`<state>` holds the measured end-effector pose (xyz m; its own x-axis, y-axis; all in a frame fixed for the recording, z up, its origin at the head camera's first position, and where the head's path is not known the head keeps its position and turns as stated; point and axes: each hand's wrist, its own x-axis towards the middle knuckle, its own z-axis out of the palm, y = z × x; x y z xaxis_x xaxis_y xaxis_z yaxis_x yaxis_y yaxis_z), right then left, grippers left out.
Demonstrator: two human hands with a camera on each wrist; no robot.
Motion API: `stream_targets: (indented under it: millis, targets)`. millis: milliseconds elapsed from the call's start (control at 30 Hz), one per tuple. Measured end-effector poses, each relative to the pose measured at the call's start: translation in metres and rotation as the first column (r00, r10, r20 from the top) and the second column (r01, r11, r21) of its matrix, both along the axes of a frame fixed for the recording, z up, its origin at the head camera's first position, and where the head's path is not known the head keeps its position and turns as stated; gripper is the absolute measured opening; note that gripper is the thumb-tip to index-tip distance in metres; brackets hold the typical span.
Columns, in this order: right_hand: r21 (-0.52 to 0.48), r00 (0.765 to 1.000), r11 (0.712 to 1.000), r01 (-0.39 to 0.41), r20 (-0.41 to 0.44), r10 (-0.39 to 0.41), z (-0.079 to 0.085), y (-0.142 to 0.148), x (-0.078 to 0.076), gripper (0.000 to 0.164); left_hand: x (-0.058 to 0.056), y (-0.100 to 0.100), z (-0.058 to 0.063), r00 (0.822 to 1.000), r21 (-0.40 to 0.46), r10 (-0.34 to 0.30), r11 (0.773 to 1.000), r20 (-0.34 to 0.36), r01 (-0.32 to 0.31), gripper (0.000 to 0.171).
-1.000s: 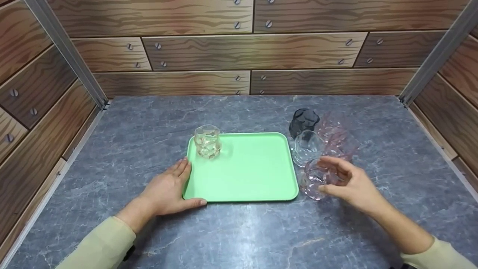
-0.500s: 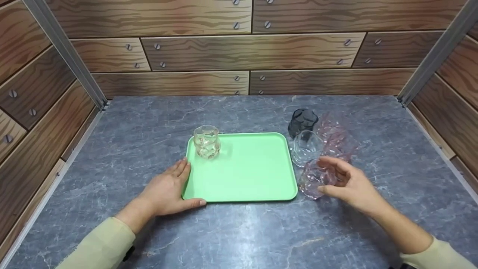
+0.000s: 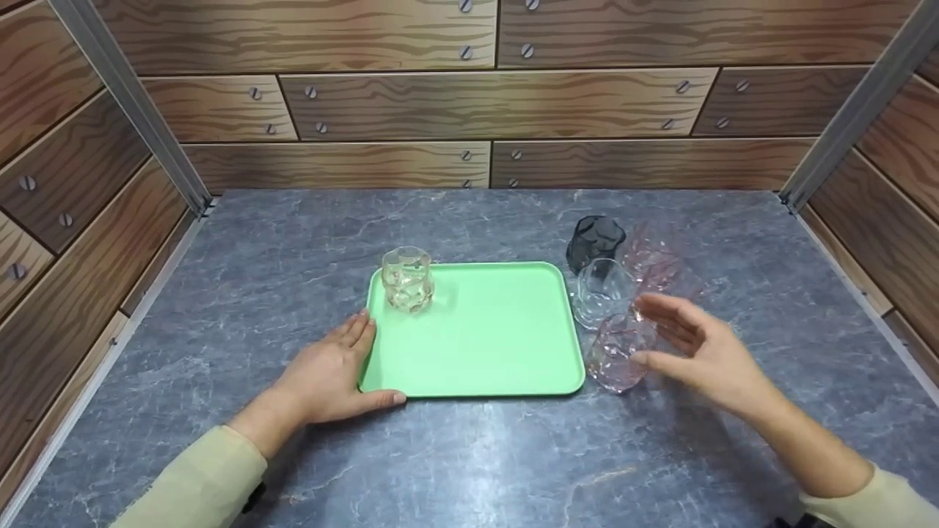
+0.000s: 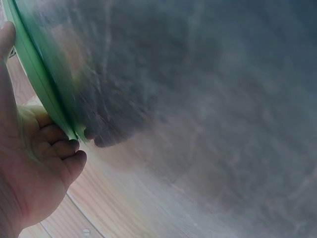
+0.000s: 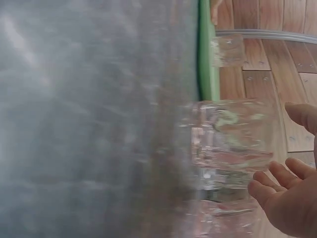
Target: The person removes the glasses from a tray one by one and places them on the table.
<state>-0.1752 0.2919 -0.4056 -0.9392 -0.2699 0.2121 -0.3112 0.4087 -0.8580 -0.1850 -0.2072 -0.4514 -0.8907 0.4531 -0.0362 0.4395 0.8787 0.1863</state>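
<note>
In the head view a light green tray (image 3: 484, 330) lies on the grey marbled table. My left hand (image 3: 326, 367) rests against its near left corner, fingers along the left edge and thumb along the front edge; the left wrist view shows the fingertips right at the tray's rim. A clear, faintly amber faceted glass (image 3: 408, 279) stands upright on the tray's far left corner. Just right of the tray's near right corner stands a pale pink glass (image 3: 618, 356). My right hand (image 3: 711, 363) is beside it, thumb and fingers spread; the right wrist view shows nothing in its palm.
Behind the pink glass stand a clear glass (image 3: 603, 297), a dark grey glass (image 3: 594, 246) and further pink glasses (image 3: 656, 257), close together at the tray's right. Wood-patterned walls (image 3: 484, 103) close off the table's back and sides.
My right hand has drawn back slightly to the right from the pink glass, which stays where it was. The left hand, tray and other glasses have not moved.
</note>
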Motion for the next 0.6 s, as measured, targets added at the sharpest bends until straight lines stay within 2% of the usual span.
stream_targets:
  millis: [133, 267, 600]
  targets:
    - [0.002, 0.998, 1.0, 0.003, -0.064, -0.002, 0.017, -0.005, -0.001, 0.076, 0.0, 0.0, 0.0, 1.0, 0.009, 0.002, 1.0, 0.009, -0.002, 0.125]
    - [-0.02, 0.994, 1.0, -0.006, -0.108, 0.003, 0.036, -0.022, -0.007, 0.076, 0.0, 0.0, 0.0, 1.0, 0.005, 0.007, 1.0, 0.015, -0.007, 0.126]
    - [-0.14, 0.986, 0.984, -0.115, -0.137, 0.096, 0.063, -0.111, -0.024, 0.078, 0.0, 0.001, 0.001, 1.0, 0.005, 0.009, 1.0, 0.017, -0.009, 0.125]
